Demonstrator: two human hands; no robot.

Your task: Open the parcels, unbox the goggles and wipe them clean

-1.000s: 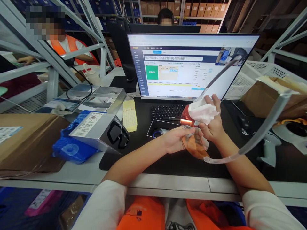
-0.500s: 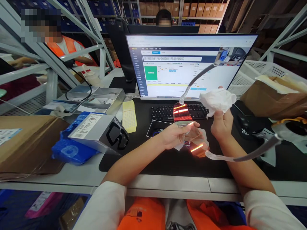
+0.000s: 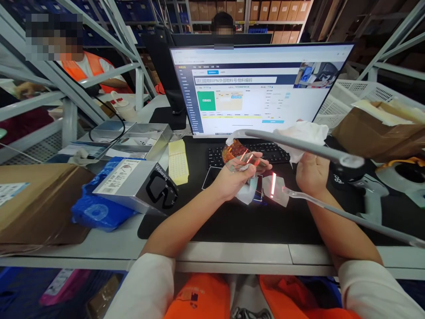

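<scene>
My left hand (image 3: 237,177) grips a pair of sunglasses (image 3: 275,188) at the middle of the one-piece tinted lens, fingers closed round it. The lens shines orange and red. Both grey temple arms are unfolded and point right, one passing in front of my right hand. My right hand (image 3: 312,170) is raised beside the glasses, closed on a crumpled white tissue (image 3: 307,135); the tissue hides part of its fingers. Left of my left arm, a silver box (image 3: 133,184) with a picture of sunglasses lies on a blue plastic bag (image 3: 99,215).
Behind my hands stand a keyboard (image 3: 215,155) and a lit monitor (image 3: 239,117). A yellow label pad (image 3: 178,164) lies left. Cardboard boxes (image 3: 40,199) flank the desk. At right are a barcode scanner (image 3: 372,199) and a tape roll (image 3: 405,170). A person in an orange vest (image 3: 89,66) sits far left.
The sunglasses have turned in my left hand, which moved slightly left. The upper temple arm swung down to the right, across the tissue. My right hand keeps the tissue.
</scene>
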